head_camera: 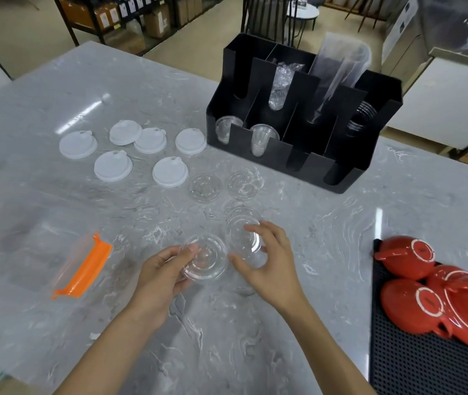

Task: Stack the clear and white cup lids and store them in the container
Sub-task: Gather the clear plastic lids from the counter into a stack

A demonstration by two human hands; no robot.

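Both forearms reach forward from the bottom edge, bare. The left hand (161, 276) has the palm turned inward, its thumb on top and its fingers curled below, pinching something. The right hand (267, 262) is arched with the fingers spread and bent, thumb pointing left.

Our left hand (164, 276) grips a clear lid (203, 258); at its three o'clock our right hand (267, 260) curls around another clear lid (242, 238). White lids (113, 166) lie toward eleven.
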